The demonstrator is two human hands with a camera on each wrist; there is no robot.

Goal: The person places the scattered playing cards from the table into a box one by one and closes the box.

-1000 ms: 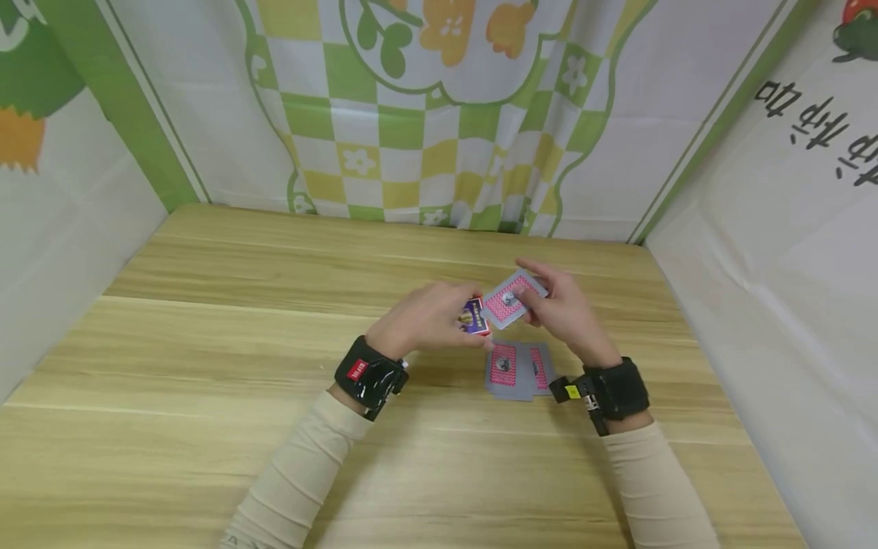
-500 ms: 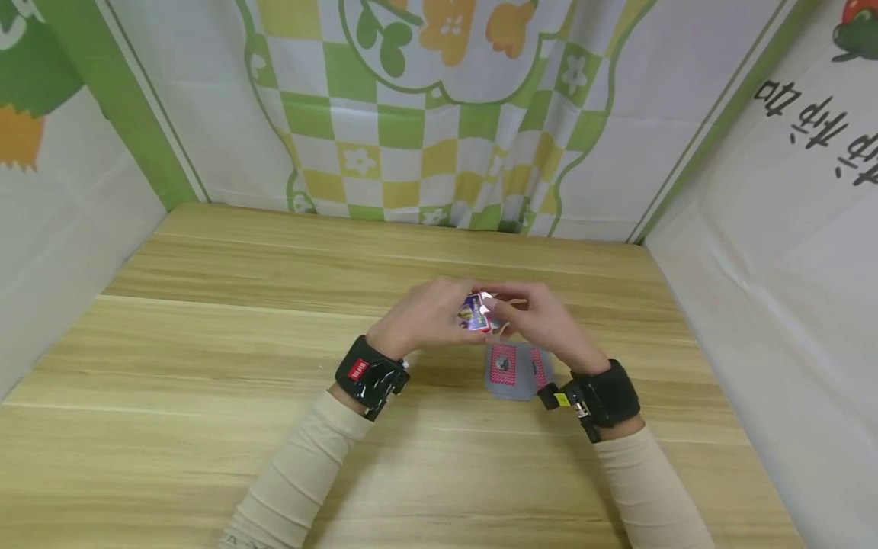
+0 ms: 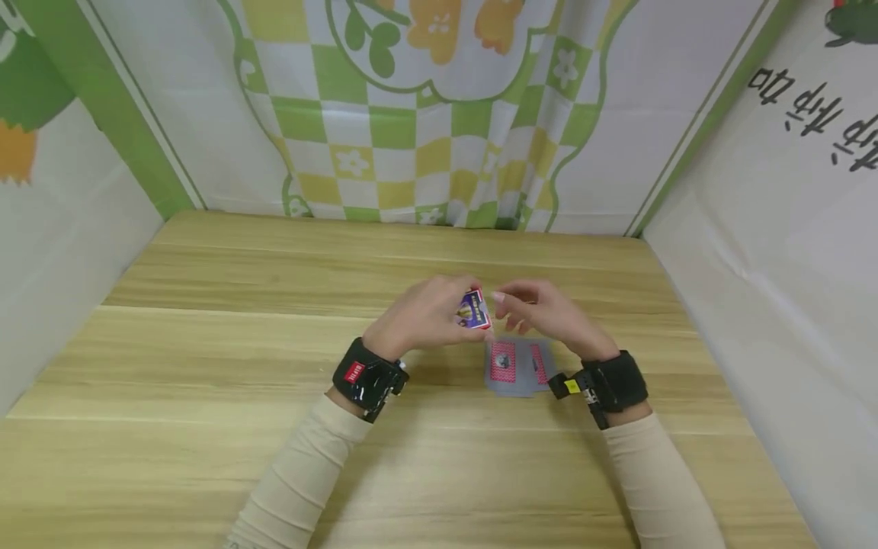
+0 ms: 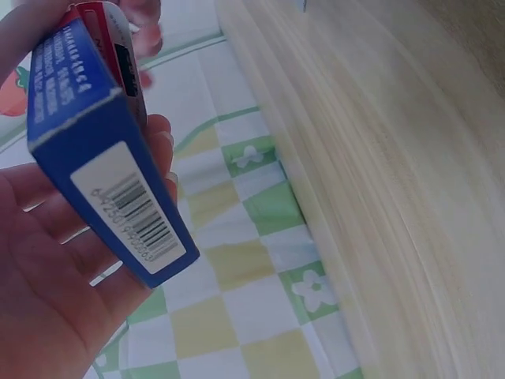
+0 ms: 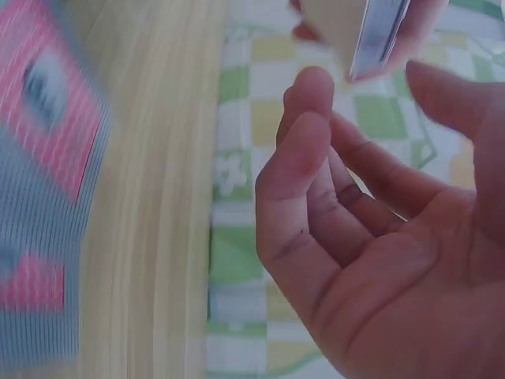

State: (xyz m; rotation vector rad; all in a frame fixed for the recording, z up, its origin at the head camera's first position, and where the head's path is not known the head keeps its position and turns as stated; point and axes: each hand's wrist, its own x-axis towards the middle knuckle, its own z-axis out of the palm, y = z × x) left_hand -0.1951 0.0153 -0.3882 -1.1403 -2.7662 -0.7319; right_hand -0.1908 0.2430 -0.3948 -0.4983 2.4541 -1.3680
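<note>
Our right hand (image 3: pixel 549 314) has drawn back from the purple-fronted card box (image 3: pixel 474 310), pinched by our left hand (image 3: pixel 427 316) above the worktop (image 3: pixel 206 366), towards its far edge. Left wrist view: blue sides, white barcode label (image 4: pixel 128 212). Right wrist view: fingers (image 5: pixel 286 201) loosely curved.

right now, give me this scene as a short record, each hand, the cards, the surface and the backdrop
left hand: grips a blue-and-red box
right hand: beside the box, holding nothing
cards: lying patterned backs up, exact count unclear
surface: wood-grain table under the cards
backdrop: checked cloth in green, yellow and white
</note>
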